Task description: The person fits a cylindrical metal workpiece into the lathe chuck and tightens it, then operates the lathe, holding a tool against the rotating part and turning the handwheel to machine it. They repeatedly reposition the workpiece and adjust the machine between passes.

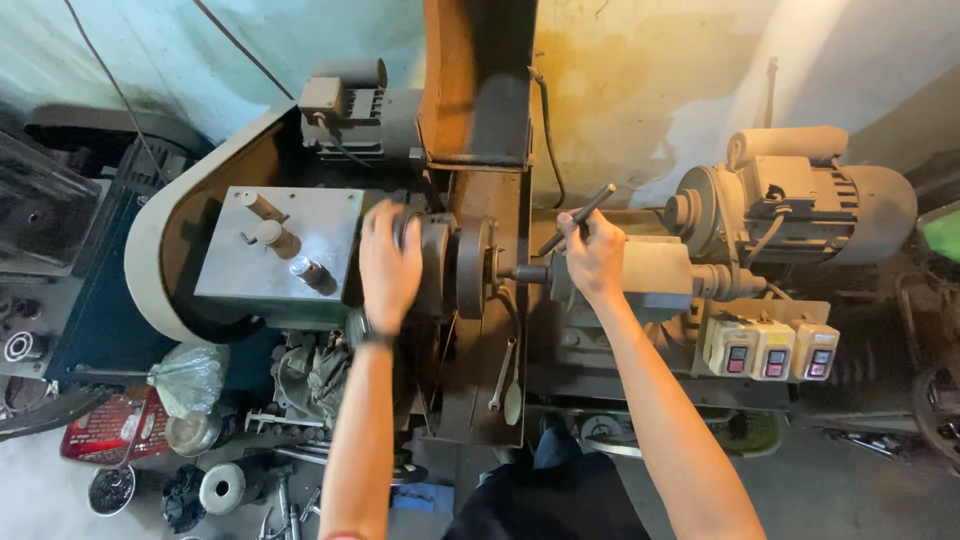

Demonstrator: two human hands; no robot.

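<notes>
- Far left, down on the floor: red crate (pixel 100 432), knotted clear plastic bag (pixel 188 378), plus a few round metal parts (pixel 222 488) scattered near the bottom-left corner.
- Left end of the lathe (pixel 560 350): grey headstock cover (pixel 275 245) with a couple of stubby levers poking up, small motor (pixel 345 105) behind it at the back edge.
- Left hand (pixel 388 265) laid flat over the chuck (pixel 436 262), fingers curled round its rim, gripping it.
- Just right of that, the dark round plate (pixel 473 268) and short spindle (pixel 527 273), roughly mid-machine.
- Wrench (pixel 503 375) hanging off the front edge, below the spindle.
- Right hand (pixel 594 255) closed in a fist round a thin dark lever (pixel 578 220), angled up toward the back wall.
- Beige housing (pixel 655 280) touching that hand's right side.
- Right end: three switch boxes (pixel 772 349) along the front edge, big grey motor (pixel 815 200) behind.
</notes>
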